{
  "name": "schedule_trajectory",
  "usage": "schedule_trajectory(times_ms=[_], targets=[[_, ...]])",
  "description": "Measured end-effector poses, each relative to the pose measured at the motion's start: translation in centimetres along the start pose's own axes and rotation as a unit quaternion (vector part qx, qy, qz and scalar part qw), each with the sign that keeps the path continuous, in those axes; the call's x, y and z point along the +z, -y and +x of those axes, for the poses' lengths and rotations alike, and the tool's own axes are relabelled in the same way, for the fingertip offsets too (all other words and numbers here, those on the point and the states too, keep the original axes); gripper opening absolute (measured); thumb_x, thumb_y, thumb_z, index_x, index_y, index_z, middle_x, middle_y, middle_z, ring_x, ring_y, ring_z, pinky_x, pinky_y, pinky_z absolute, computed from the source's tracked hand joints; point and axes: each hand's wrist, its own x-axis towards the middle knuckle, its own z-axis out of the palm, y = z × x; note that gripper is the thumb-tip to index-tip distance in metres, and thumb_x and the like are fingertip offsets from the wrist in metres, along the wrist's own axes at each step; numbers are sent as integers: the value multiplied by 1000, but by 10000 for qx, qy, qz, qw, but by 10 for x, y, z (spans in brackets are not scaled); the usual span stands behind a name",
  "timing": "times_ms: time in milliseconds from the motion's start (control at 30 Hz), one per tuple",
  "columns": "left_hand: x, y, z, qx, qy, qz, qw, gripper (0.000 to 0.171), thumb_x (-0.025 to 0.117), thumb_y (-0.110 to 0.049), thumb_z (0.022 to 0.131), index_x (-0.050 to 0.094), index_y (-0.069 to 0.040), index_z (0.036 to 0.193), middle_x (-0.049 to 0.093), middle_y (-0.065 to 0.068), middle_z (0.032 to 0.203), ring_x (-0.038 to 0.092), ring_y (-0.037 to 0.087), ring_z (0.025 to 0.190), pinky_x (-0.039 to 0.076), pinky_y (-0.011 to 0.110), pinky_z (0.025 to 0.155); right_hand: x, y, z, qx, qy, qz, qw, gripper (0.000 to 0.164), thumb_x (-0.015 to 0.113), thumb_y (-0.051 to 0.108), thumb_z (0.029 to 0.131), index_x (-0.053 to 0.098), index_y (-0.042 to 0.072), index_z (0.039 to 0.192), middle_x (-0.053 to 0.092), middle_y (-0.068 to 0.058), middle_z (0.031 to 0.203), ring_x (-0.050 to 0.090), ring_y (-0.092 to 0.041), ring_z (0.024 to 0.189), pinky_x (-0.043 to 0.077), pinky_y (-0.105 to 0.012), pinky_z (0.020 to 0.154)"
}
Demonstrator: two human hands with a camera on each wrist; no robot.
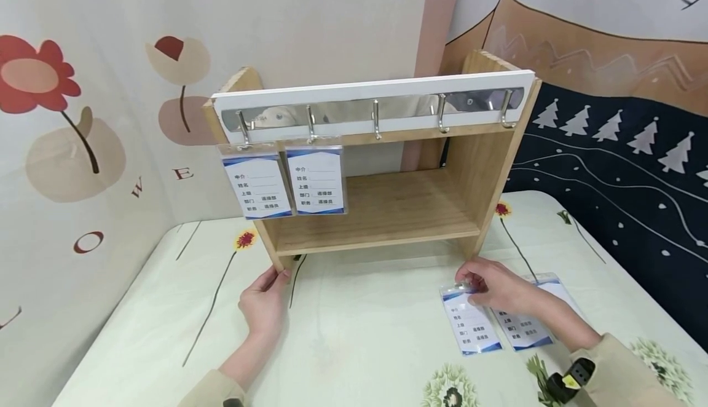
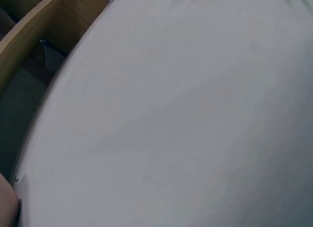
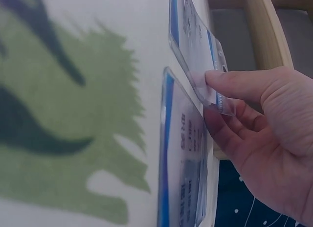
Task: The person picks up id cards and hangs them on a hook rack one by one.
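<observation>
My right hand pinches the top edge of a clear-sleeved name badge, thumb on its face in the right wrist view. Partly beneath my forearm, another name badge lies on the cloth. A small wooden shelf stands in front of me, with a white hook rail across its top front. Two badges hang at the rail's left: a left one and one beside it. My left hand grips the foot of the shelf's left side panel between thumb and fingers.
A pale flowered cloth covers the surface under the shelf. Patterned curtains hang behind, with a dark one printed with trees at the right. The three metal hooks toward the right, such as the middle hook, carry no badges.
</observation>
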Motion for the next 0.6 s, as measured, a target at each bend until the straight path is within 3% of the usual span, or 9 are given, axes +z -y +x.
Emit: schedule_trajectory(times_ms=[600], targets=[[0,-1,0,-67,18,-34,10000,34,75,-13,95,70,3,125,69,24,120,62,-13,81,50,6,73,5,8,2,258,-465,82,9986,32,79,1,86,72,9,116,58,5,94,51,-15,84,46,-26,71]])
